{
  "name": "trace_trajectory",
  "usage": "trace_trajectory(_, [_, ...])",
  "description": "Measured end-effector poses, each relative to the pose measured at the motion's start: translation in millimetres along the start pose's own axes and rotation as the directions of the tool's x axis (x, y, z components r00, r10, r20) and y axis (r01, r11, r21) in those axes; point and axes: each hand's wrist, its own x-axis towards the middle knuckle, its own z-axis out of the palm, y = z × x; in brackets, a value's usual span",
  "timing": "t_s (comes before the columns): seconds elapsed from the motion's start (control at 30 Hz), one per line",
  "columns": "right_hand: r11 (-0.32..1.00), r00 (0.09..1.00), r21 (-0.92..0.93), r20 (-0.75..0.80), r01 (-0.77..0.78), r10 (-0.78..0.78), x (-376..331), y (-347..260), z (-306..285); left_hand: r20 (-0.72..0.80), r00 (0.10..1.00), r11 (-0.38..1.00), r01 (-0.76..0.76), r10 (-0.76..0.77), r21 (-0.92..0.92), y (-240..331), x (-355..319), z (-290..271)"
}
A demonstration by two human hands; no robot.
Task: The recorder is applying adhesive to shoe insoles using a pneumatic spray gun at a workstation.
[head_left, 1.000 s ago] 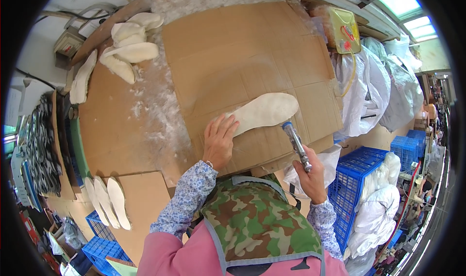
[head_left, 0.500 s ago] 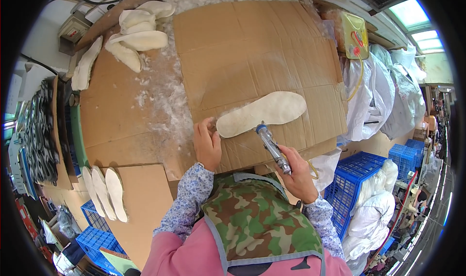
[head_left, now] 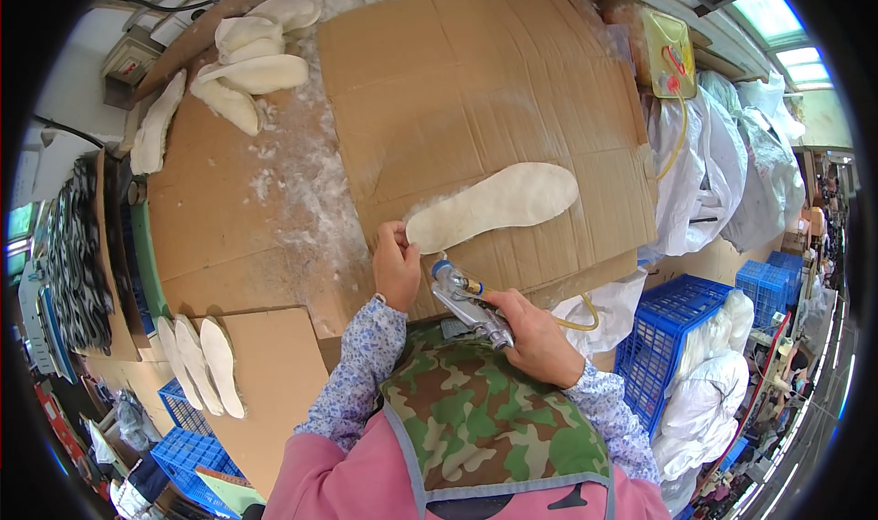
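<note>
Pink cloth is dark-printed; insole is pinched by left hand; spray gun, gripped by right hand, has been moved leftward

1 cream insole, flat, 1 silver spray gun, near insole's narrower end

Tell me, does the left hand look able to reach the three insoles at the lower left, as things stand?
Probably yes: the three insoles lie in the open, and nothing seems to block the left hand. It would first have to leave the end of another insole, on the cardboard.
</note>
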Motion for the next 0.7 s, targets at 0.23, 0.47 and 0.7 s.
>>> trace_trajectory(0.23, [1.0, 0.998, 0.014, -0.068, -0.017, 0.018, -1, 5, -4, 0.001, 1.0, 0.999, 0.0, 0.0, -0.054, 0, -1, -2])
trace_trajectory(0.47, [0.999, 0.976, 0.027, -0.214, -0.042, 0.047, -9, 17, -16, 0.002, 1.0, 0.996, -0.021, 0.022, -0.088, 3, -4, -1])
trace_trajectory(0.7, [0.995, 0.919, 0.018, -0.384, -0.095, 0.094, -20, 36, -31, -0.01, 0.999, 0.999, -0.045, 0.045, -0.029, 3, -6, -2])
